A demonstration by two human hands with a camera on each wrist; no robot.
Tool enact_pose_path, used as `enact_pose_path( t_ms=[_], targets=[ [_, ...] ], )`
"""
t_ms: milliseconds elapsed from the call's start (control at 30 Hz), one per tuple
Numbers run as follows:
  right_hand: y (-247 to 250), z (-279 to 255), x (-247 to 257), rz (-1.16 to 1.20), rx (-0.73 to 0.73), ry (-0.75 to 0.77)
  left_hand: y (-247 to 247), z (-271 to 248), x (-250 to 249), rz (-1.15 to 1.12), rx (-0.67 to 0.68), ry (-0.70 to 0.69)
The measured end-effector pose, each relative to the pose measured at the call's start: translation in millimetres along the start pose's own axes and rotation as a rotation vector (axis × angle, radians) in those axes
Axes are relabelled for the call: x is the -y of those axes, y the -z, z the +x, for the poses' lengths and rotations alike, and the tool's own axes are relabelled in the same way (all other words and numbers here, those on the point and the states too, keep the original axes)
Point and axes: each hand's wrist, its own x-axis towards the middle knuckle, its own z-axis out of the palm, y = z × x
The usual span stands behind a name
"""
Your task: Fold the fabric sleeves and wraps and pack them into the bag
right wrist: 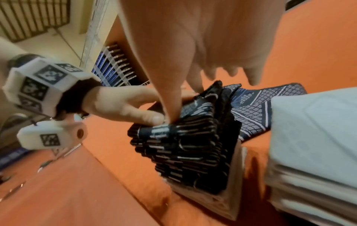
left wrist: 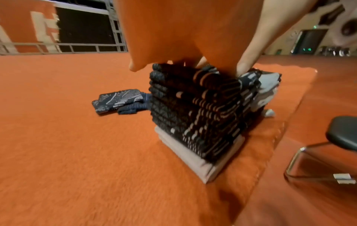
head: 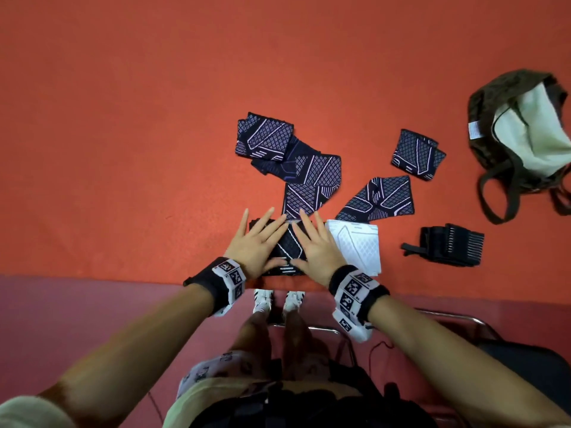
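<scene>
A tall stack of folded dark patterned sleeves [head: 289, 247] [left wrist: 193, 114] [right wrist: 183, 149] stands near the front edge of the orange table, with a pale folded piece [left wrist: 185, 154] at its bottom. My left hand [head: 256, 242] [right wrist: 119, 104] and right hand [head: 315, 247] [right wrist: 193, 38] lie flat on top of it, fingers straight and spread, thumbs meeting at the near edge. Several loose dark sleeves [head: 309, 171] lie beyond the stack, with others to the right [head: 380, 197] [head: 417, 154]. The open dark bag [head: 522, 134] with pale lining lies at the far right.
A stack of white folded sleeves [head: 355, 248] [right wrist: 313, 130] sits right beside the dark stack. A black ribbed wrap [head: 448, 245] lies further right. The table's front edge [head: 123, 278] runs just below my wrists. A black chair [head: 525, 350] stands at my right.
</scene>
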Motion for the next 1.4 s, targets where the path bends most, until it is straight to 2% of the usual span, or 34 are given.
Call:
enact_pose_path(
  t_ms=[100, 300, 467, 567, 667, 767, 867, 967, 1133, 1300, 1400],
  targets=[
    [-10, -6, -4, -0.133, 0.119, 0.035, -12, -7, 7, 0.079, 0.139, -0.015],
    [-18, -5, -2, -0.175, 0.124, -0.033, -9, -2, 3, 0.110, 0.200, -0.002],
    [-5, -6, -1, -0.098, 0.162, -0.036, 14, 2, 0, 0.099, 0.268, -0.015],
    [16, 0, -2, -0.039, 0.200, -0.040, 38, 14, 6, 0.013, 0.202, -0.033],
    [39, 14, -10, 0.014, 0.120, -0.067, 66, 39, 17, -0.147, 0.161, 0.015],
    [63, 32, -25, 0.092, 0.017, -0.163, 87, 72, 29, -0.311, 0.071, 0.078],
    [80, 53, -45, 0.138, -0.010, -0.288, 95, 105, 38, -0.480, 0.052, 0.147],
    [90, 74, -61, 0.167, -0.011, -0.360, 93, 137, 39, -0.535, 0.111, 0.180],
    [80, 108, -86, 0.178, -0.004, -0.387, 70, 180, 43, -0.445, 0.230, 0.166],
    [60, 131, -110, 0.115, 0.050, -0.400, 39, 206, 51, -0.342, 0.336, 0.131],
    [51, 136, -121, 0.115, 0.074, -0.424, 20, 210, 54, -0.272, 0.403, 0.156]
  ],
)
